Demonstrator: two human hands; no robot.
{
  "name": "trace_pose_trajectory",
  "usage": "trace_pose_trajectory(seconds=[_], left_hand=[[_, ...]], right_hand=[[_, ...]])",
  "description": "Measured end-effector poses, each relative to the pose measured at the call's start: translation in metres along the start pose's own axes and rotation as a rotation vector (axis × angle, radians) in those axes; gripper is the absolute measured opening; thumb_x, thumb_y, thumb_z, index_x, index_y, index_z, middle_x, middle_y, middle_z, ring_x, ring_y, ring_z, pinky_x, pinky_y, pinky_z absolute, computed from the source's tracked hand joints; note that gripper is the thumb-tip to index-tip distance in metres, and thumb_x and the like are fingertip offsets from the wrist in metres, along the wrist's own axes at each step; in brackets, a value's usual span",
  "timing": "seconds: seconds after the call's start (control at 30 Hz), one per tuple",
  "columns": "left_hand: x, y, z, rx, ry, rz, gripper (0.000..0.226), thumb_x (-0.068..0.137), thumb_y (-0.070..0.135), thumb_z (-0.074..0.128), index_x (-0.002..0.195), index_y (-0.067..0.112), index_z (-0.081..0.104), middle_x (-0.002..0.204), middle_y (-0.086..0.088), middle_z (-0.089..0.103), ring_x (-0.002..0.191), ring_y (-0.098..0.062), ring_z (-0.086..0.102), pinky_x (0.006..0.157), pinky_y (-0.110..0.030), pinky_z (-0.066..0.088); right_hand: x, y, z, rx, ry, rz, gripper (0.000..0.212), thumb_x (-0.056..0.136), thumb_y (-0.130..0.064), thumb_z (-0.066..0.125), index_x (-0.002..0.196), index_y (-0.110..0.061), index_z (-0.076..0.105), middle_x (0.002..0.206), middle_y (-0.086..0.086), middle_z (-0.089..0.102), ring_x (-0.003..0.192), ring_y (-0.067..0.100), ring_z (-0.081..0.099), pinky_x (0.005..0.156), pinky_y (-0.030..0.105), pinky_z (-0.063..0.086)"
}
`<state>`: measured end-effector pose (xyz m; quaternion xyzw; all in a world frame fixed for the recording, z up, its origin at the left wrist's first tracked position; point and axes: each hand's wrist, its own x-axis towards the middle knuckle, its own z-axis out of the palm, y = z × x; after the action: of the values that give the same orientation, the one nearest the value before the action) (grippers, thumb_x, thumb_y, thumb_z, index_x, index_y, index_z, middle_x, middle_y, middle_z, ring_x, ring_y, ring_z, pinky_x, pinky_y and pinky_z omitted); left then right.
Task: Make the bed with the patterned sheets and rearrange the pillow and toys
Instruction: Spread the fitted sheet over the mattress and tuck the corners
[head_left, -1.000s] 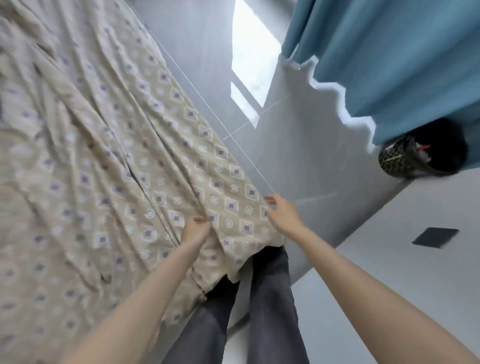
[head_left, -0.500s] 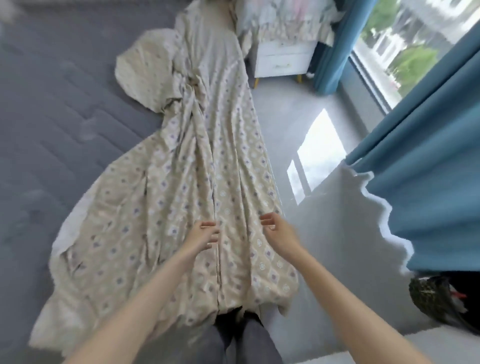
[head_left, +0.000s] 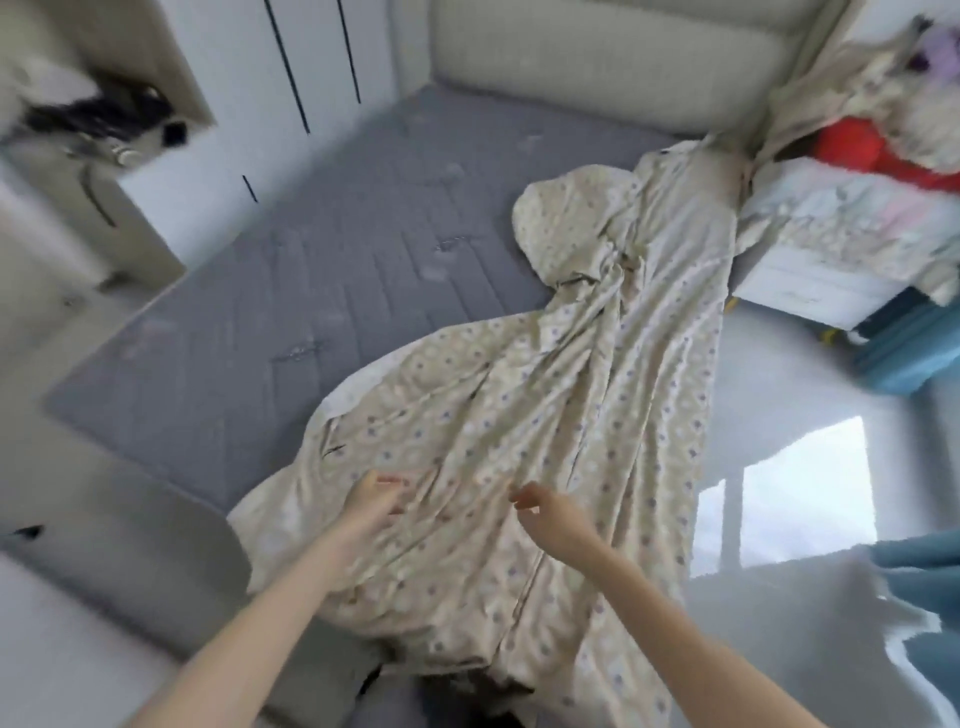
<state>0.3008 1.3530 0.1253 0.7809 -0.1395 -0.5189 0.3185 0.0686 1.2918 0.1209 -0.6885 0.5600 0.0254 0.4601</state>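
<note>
A beige patterned sheet (head_left: 545, 415) lies bunched in a long strip down the right side of the bare grey mattress (head_left: 291, 291) and hangs over its near edge. My left hand (head_left: 371, 501) rests on the sheet near that edge, fingers curled into a fold of it. My right hand (head_left: 543, 514) is a short way to the right, just over the sheet with fingers curled; blur hides whether it holds cloth. A red toy (head_left: 852, 145) and a heap of pale bedding (head_left: 841, 218) sit on a white nightstand (head_left: 800, 286) at the upper right.
A padded beige headboard (head_left: 597, 57) runs along the far end. White wardrobe doors (head_left: 311, 67) stand at the far left, with a black and white plush (head_left: 78, 109) beside them. Blue curtains (head_left: 919, 571) hang at the right over grey floor (head_left: 795, 374).
The view has swung up from the floor and my legs to the whole bed. My hands are now spread further apart on the sheet.
</note>
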Motion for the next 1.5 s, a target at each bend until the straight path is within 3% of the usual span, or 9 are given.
trace_pose_trajectory(seconds=[0.07, 0.2, 0.3, 0.8, 0.9, 1.1, 1.27, 1.4, 1.5], left_hand=[[0.007, -0.003, -0.027, -0.040, 0.041, -0.014, 0.004, 0.094, 0.015, 0.054, 0.097, 0.015, 0.052, 0.091, -0.002, 0.060, 0.067, -0.014, 0.057, 0.056, -0.024, 0.045], [0.030, -0.007, -0.083, -0.041, 0.097, -0.039, 0.012, 0.093, 0.012, 0.054, 0.105, 0.012, 0.053, 0.098, -0.008, 0.060, 0.068, -0.015, 0.056, 0.061, -0.026, 0.045], [0.053, -0.002, -0.120, -0.020, 0.083, -0.039, 0.018, 0.092, 0.009, 0.053, 0.111, 0.010, 0.052, 0.102, -0.008, 0.059, 0.072, -0.016, 0.055, 0.062, -0.024, 0.044], [0.168, 0.075, -0.270, 0.217, -0.163, 0.081, 0.014, 0.092, 0.011, 0.046, 0.098, 0.020, 0.054, 0.085, 0.011, 0.069, 0.072, -0.011, 0.058, 0.064, -0.020, 0.044], [0.185, 0.082, -0.282, 0.235, -0.164, 0.082, 0.014, 0.094, 0.011, 0.045, 0.102, 0.017, 0.055, 0.093, 0.007, 0.068, 0.072, -0.011, 0.058, 0.064, -0.020, 0.044], [0.218, 0.097, -0.312, 0.252, -0.142, 0.082, 0.017, 0.096, 0.010, 0.044, 0.105, 0.016, 0.057, 0.105, 0.001, 0.065, 0.079, -0.014, 0.058, 0.069, -0.023, 0.043], [0.247, 0.106, -0.338, 0.291, -0.149, 0.083, 0.017, 0.096, 0.008, 0.044, 0.105, 0.015, 0.057, 0.105, 0.000, 0.064, 0.078, -0.014, 0.058, 0.071, -0.024, 0.042], [0.275, 0.111, -0.357, 0.341, -0.198, 0.103, 0.018, 0.096, 0.008, 0.044, 0.095, 0.021, 0.057, 0.100, 0.005, 0.064, 0.075, -0.010, 0.059, 0.070, -0.022, 0.043], [0.298, 0.119, -0.374, 0.381, -0.260, 0.129, 0.019, 0.097, 0.010, 0.044, 0.091, 0.024, 0.056, 0.099, 0.006, 0.064, 0.075, -0.010, 0.059, 0.070, -0.023, 0.043]], right_hand=[[0.015, -0.017, 0.009, -0.030, -0.051, -0.010, 0.034, 0.096, -0.018, 0.040, 0.125, -0.023, 0.056, 0.126, -0.004, 0.059, 0.096, 0.014, 0.063, 0.074, 0.022, 0.049], [0.050, -0.054, 0.042, -0.063, -0.134, 0.026, 0.033, 0.092, -0.016, 0.040, 0.119, -0.022, 0.059, 0.118, -0.002, 0.060, 0.065, 0.005, 0.053, 0.053, 0.016, 0.040], [0.076, -0.079, 0.070, -0.034, -0.165, 0.077, 0.031, 0.092, -0.016, 0.041, 0.117, -0.020, 0.060, 0.109, -0.002, 0.058, 0.060, 0.007, 0.052, 0.051, 0.018, 0.039], [0.198, -0.221, 0.210, 0.284, -0.182, 0.412, 0.030, 0.093, -0.017, 0.043, 0.114, -0.024, 0.064, 0.100, -0.005, 0.056, 0.080, 0.010, 0.052, 0.060, 0.020, 0.043], [0.222, -0.237, 0.226, 0.324, -0.209, 0.413, 0.033, 0.093, -0.016, 0.045, 0.119, -0.027, 0.063, 0.115, -0.002, 0.059, 0.096, 0.014, 0.053, 0.073, 0.023, 0.045], [0.268, -0.253, 0.252, 0.302, -0.262, 0.365, 0.042, 0.092, -0.014, 0.046, 0.132, -0.022, 0.057, 0.150, 0.002, 0.034, 0.131, 0.021, 0.039, 0.098, 0.022, 0.034], [0.297, -0.262, 0.268, 0.272, -0.208, 0.503, 0.045, 0.093, -0.020, 0.046, 0.137, -0.024, 0.050, 0.159, 0.002, 0.009, 0.143, 0.029, 0.017, 0.117, 0.043, 0.019], [0.317, -0.265, 0.280, 0.572, -0.139, 0.646, 0.041, 0.093, -0.011, 0.053, 0.134, -0.005, 0.050, 0.143, 0.011, 0.043, 0.132, 0.028, 0.039, 0.105, 0.032, 0.033], [0.325, -0.273, 0.290, 0.755, 0.113, 0.716, 0.035, 0.087, -0.008, 0.066, 0.121, -0.002, 0.062, 0.127, 0.011, 0.058, 0.123, 0.026, 0.050, 0.092, 0.026, 0.037]])
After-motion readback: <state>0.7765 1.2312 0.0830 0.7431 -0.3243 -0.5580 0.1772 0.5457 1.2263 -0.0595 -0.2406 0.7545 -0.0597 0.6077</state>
